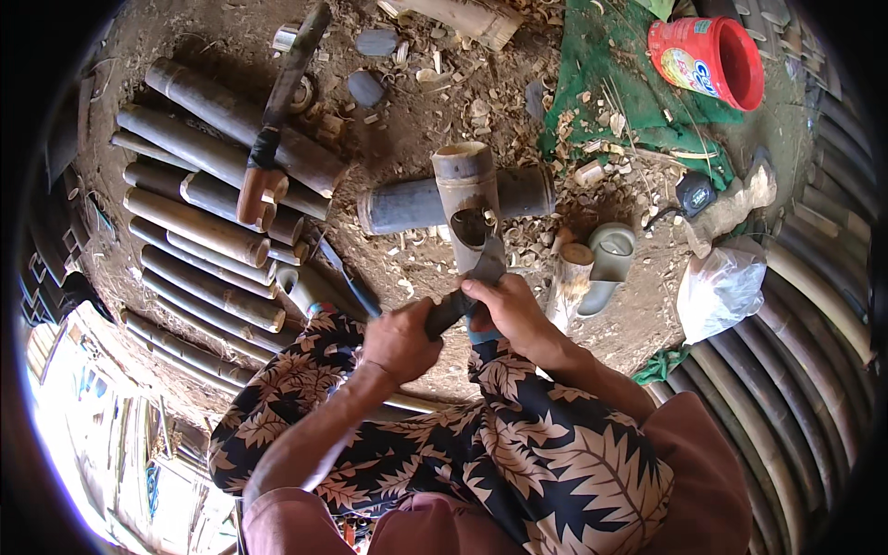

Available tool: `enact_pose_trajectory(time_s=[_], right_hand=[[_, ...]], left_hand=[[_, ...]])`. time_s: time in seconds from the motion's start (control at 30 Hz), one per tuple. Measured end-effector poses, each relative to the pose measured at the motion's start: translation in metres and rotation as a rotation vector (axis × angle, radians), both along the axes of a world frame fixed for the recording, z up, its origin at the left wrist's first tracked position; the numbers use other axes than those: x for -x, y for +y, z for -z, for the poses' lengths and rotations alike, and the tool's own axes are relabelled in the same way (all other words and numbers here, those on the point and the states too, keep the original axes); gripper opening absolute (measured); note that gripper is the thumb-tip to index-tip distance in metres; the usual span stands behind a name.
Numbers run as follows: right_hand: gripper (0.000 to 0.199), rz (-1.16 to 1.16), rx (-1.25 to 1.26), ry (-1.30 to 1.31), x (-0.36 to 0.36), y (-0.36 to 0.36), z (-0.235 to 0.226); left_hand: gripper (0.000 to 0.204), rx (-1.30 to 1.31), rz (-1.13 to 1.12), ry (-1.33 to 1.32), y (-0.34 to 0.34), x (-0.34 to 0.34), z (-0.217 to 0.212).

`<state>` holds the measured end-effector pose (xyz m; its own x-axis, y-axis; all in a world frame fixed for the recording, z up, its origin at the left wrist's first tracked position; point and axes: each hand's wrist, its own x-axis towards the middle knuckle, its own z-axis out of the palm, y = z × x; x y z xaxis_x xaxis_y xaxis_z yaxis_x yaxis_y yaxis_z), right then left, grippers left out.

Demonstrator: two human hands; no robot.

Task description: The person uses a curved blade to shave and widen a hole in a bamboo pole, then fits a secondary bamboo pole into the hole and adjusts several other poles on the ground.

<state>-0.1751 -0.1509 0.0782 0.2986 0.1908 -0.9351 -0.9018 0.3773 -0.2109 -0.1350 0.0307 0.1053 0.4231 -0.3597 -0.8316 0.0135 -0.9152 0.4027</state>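
My left hand is closed around the dark handle of a knife. Farther forward, my right hand grips the knife by its blade end, thumb pressed on top. The blade points away from me and meets a short upright-leaning bamboo piece, near an oval hole cut in its side. That piece rests over a dark bamboo section lying crosswise on the ground. The fingers under the blade are partly hidden, as is the lower end of the holed piece.
Cut bamboo lengths lie in rows at left, with a long dark-bladed tool across them. Rightward are a wooden stump, a grey clog, a tape measure, a plastic bag and a red bucket on green netting.
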Motion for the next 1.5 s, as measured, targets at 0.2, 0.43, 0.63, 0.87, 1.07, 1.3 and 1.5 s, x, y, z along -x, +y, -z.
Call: enact_pose_trajectory(time_s=[0.2,0.43,0.63,0.87,1.07,1.3,1.5], right_hand=[[0.033,-0.533,0.651,-0.413,0.026,-0.008,0.024],[0.030,-0.342,0.528,-0.766,0.023,-0.052,-0.028],[0.053,-0.912,0.697,-1.053,-0.014,-0.121,-0.046],[0.031,-2.025,0.438,-0.979,-0.109,-0.102,-0.048],[0.023,-1.518,0.162,-0.670,-0.095,-0.112,-0.014],[0.028,-0.706,0.312,-0.568,-0.004,-0.059,-0.006],[0.028,-0.418,0.445,-0.468,0.024,-0.005,0.007]], left_hand=[[0.033,0.120,-0.550,0.114,-0.060,0.071,0.017],[0.043,0.533,-0.562,-0.078,-0.094,0.069,-0.005],[0.096,0.648,-0.255,0.682,-0.109,0.001,0.003],[0.038,1.007,-1.921,1.347,-0.141,0.033,0.040],[0.027,0.405,-1.895,0.901,-0.142,0.009,0.021],[0.042,0.282,-0.757,0.398,-0.087,0.001,0.039],[0.014,0.121,-0.275,0.370,-0.069,-0.030,0.048]])
